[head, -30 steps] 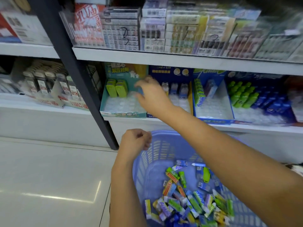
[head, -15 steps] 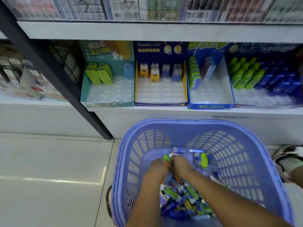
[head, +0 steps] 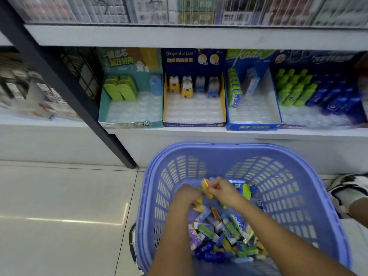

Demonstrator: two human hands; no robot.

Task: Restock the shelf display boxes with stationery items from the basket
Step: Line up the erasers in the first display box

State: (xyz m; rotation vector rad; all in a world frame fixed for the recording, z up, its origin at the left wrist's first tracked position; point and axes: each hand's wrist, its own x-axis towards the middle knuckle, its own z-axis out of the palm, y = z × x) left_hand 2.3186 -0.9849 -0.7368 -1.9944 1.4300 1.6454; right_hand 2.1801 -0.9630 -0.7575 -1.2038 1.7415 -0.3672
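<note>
A purple plastic basket (head: 298,176) stands on the floor below the shelf, holding a heap of small packaged stationery items (head: 225,232). Both my hands are down inside it. My right hand (head: 223,191) pinches a yellow and orange item (head: 206,187) lifted just above the heap. My left hand (head: 186,197) is curled beside it, reaching into the pile; what it holds is hidden. On the shelf stand a teal display box (head: 131,124), a navy and yellow box (head: 194,123), a blue box (head: 253,127) and a dark blue box (head: 294,126), all partly filled.
A black diagonal shelf post (head: 65,90) runs down to the floor left of the basket. Pale floor tiles (head: 59,206) lie to the left. A patterned shoe (head: 346,190) shows at the right edge. An upper shelf (head: 179,36) carries clear boxes.
My right hand came back from the teal shelf box and went down into the basket with the left. It now has the yellow and orange item raised out of the pile.
</note>
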